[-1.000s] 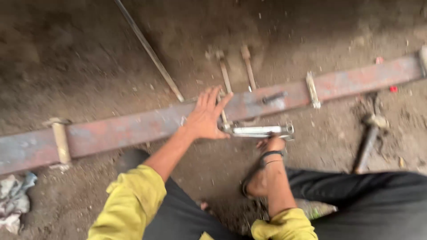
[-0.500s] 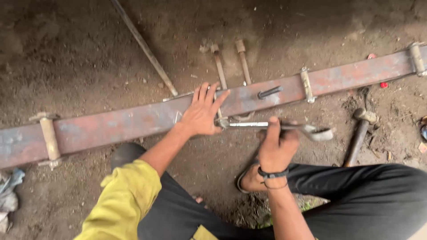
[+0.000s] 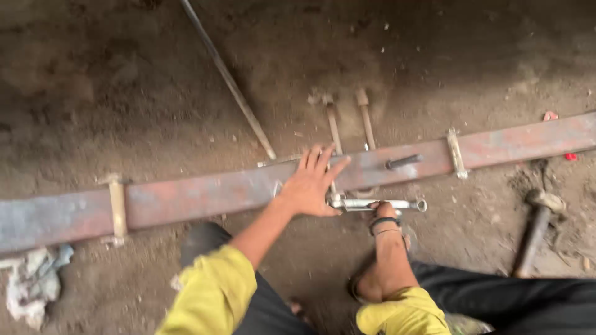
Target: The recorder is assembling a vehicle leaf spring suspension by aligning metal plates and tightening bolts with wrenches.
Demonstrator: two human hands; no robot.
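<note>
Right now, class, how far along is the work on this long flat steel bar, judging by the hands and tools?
Done: two clamps sit around the steel bar. In hand: the left hand presses flat on the bar while the right hand grips a wrench set at its near edge. Left: a loose bolt lies on the bar and a hammer rests untouched on the dirt.

A long steel bar (image 3: 205,198) lies across the dirt floor (image 3: 124,93). The left hand (image 3: 310,186) rests flat on it; just right, the right hand (image 3: 383,211) grips a wrench (image 3: 379,204) along its near edge. 2 bolts (image 3: 351,121) lie behind, a hammer (image 3: 535,231) far right, a rag (image 3: 34,288) far left.
</note>
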